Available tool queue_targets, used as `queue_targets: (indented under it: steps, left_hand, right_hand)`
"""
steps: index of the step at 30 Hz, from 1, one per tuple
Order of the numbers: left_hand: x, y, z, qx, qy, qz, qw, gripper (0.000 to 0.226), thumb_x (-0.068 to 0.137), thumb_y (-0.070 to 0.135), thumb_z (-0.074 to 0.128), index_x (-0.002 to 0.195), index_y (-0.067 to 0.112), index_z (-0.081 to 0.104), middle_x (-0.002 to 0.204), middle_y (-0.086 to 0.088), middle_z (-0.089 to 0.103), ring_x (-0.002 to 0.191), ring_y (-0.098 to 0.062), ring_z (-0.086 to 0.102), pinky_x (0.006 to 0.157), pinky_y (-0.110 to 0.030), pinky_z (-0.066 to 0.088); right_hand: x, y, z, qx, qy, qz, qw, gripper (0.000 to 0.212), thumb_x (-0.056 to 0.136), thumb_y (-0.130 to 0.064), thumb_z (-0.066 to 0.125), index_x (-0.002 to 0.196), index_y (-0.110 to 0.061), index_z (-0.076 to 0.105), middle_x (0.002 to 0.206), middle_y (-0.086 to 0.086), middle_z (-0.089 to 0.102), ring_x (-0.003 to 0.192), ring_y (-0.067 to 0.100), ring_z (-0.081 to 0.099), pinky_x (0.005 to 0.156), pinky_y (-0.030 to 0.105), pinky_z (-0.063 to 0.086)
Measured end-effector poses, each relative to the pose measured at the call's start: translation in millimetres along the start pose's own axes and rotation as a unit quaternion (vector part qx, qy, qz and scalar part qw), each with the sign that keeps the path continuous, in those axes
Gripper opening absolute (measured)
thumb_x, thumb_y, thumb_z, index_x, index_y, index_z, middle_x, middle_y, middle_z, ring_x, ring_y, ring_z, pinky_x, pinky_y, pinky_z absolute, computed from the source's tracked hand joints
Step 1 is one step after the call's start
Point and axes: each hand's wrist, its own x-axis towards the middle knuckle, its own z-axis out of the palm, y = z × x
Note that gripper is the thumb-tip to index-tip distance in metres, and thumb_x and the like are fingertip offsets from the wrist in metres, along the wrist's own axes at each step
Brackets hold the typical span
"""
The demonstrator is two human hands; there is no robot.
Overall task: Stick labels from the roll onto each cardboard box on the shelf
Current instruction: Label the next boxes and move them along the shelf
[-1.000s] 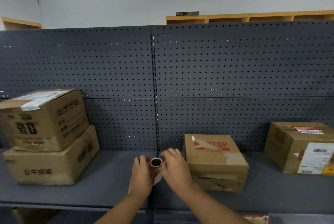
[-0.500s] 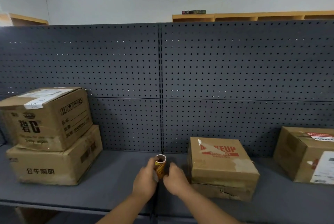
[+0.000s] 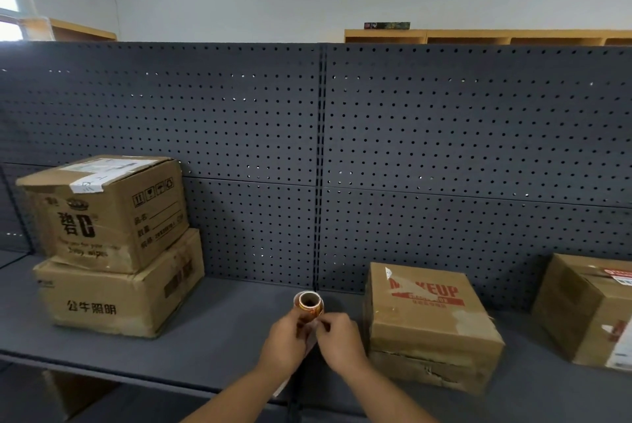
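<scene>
Cardboard boxes (image 3: pixel 429 323), four on shelf (image 3: pixel 222 330); one label roll (image 3: pixel 308 304) between two hands (image 3: pixel 313 344)

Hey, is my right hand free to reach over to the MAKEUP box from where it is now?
Probably yes. The right hand is beside the MAKEUP box with only bare shelf between them, but its fingers are busy picking at the label roll that the left hand holds.

Two bare forearms in view, no sleeves; left hand (image 3: pixel 285 342), right hand (image 3: pixel 342 342) ungloved.
</scene>
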Motion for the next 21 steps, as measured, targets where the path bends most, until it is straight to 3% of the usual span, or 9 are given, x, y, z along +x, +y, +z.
queue_targets:
  steps: [3, 6, 10, 12, 14, 17, 19, 21]
  left_hand:
    - [-1.8, 2.9, -2.5, -0.048, -0.013, 0.005, 0.999, 0.018, 0.098, 0.015, 0.067, 0.104, 0.032, 0.069, 0.098, 0.009, 0.076, 0.095, -0.002, 0.071, 0.088, -0.028, 0.058]
    - [-1.3, 2.5, -2.0, -0.067, -0.021, 0.003, 0.998, 0.018, 0.098, 0.009, 0.063, 0.104, 0.023, 0.071, 0.097, 0.003, 0.076, 0.094, -0.012, 0.072, 0.09, -0.035, 0.06]
    - [-3.5, 3.8, -1.5, -0.071, -0.024, 0.003, 0.997, 0.016, 0.097, 0.008, 0.063, 0.1, 0.022, 0.072, 0.094, -0.003, 0.076, 0.092, -0.021, 0.073, 0.088, -0.04, 0.06]
    - [-4.4, 3.4, -2.0, -0.069, -0.035, -0.001, 0.997, 0.013, 0.097, 0.007, 0.065, 0.1, 0.018, 0.072, 0.094, -0.008, 0.075, 0.091, -0.024, 0.073, 0.085, -0.04, 0.061]
    - [-4.6, 4.2, -1.8, -0.081, -0.045, -0.013, 0.996, 0.01, 0.096, 0.003, 0.068, 0.101, 0.011, 0.071, 0.095, -0.013, 0.075, 0.09, -0.02, 0.073, 0.08, -0.031, 0.06]
    - [-6.5, 7.5, -2.0, -0.063, -0.052, -0.014, 0.997, 0.018, 0.093, -0.01, 0.062, 0.102, 0.003, 0.07, 0.085, -0.003, 0.071, 0.071, 0.003, 0.064, 0.069, -0.014, 0.05]
    - [-6.3, 7.6, -3.2, -0.044, -0.058, -0.009, 0.997, 0.024, 0.092, -0.013, 0.056, 0.102, 0.005, 0.07, 0.081, -0.001, 0.068, 0.067, 0.006, 0.06, 0.067, -0.013, 0.048]
    - [-4.1, 4.1, -5.2, -0.041, -0.055, -0.007, 0.998, 0.023, 0.09, -0.003, 0.058, 0.099, 0.014, 0.071, 0.088, -0.006, 0.072, 0.076, -0.003, 0.065, 0.075, -0.024, 0.056]
  right_hand:
    - [-0.9, 3.3, 0.3, 0.008, 0.012, -0.006, 1.0, 0.021, 0.1, -0.021, 0.062, 0.084, -0.028, 0.074, 0.081, -0.007, 0.072, 0.074, 0.003, 0.064, 0.063, 0.017, 0.044]
    - [-1.1, 4.4, 0.5, 0.014, 0.013, -0.01, 1.0, 0.02, 0.099, -0.021, 0.064, 0.084, -0.031, 0.074, 0.078, -0.01, 0.07, 0.072, 0.002, 0.062, 0.064, 0.016, 0.045]
    - [-2.1, 8.8, 0.5, 0.041, 0.019, 0.002, 0.999, 0.016, 0.098, -0.021, 0.067, 0.089, -0.024, 0.08, 0.077, -0.005, 0.073, 0.072, 0.009, 0.07, 0.069, 0.033, 0.062]
    - [-4.1, 9.1, -0.7, 0.048, 0.016, 0.013, 0.999, 0.017, 0.099, -0.02, 0.065, 0.088, -0.021, 0.078, 0.077, -0.003, 0.072, 0.069, 0.012, 0.071, 0.061, 0.032, 0.063]
    - [-4.0, 9.3, -2.1, 0.053, 0.02, 0.02, 0.998, 0.017, 0.1, -0.018, 0.065, 0.087, -0.019, 0.076, 0.077, -0.001, 0.071, 0.066, 0.014, 0.071, 0.058, 0.032, 0.063]
    - [-4.0, 8.8, -3.1, 0.06, 0.025, 0.036, 0.997, 0.018, 0.1, -0.017, 0.065, 0.084, -0.016, 0.073, 0.076, 0.001, 0.07, 0.066, 0.016, 0.072, 0.058, 0.035, 0.064]
    - [-3.2, 9.4, -1.7, 0.067, 0.025, 0.038, 0.997, 0.017, 0.099, -0.017, 0.066, 0.084, -0.015, 0.073, 0.077, 0.003, 0.07, 0.069, 0.017, 0.072, 0.058, 0.038, 0.064]
    - [-4.2, 9.0, -0.2, 0.067, 0.023, 0.036, 0.997, 0.017, 0.1, -0.017, 0.065, 0.085, -0.014, 0.073, 0.079, 0.003, 0.07, 0.072, 0.017, 0.072, 0.057, 0.037, 0.064]
